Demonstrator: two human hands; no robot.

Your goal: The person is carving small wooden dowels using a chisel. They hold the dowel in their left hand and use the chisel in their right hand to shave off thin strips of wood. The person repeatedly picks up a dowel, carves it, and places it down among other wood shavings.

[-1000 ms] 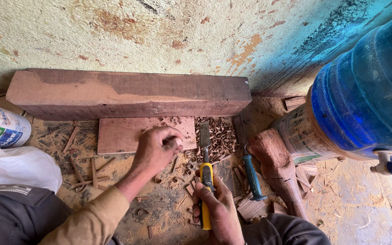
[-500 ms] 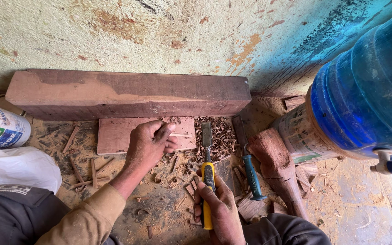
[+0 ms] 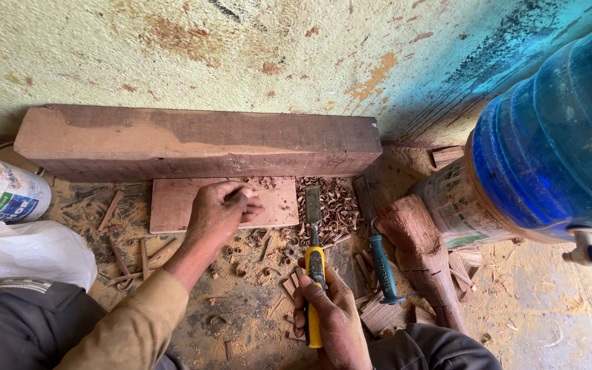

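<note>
A thin reddish board (image 3: pixel 224 204) at frame centre, lying against a heavy timber beam (image 3: pixel 200 142), is pinned by the left hand (image 3: pixel 219 214), fingers curled. A yellow-handled chisel (image 3: pixel 313 260) is gripped in the right hand (image 3: pixel 330 315), blade pointing up-frame beside the board. Paring appears in hand; a steady, aligned push is judged necessary.

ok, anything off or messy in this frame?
Mostly litter: wood chips heaped beside the flat board and strewn over the floor. A teal-handled chisel lies loose among them. The wall is stained and flaking. Nothing looks broken.
</note>
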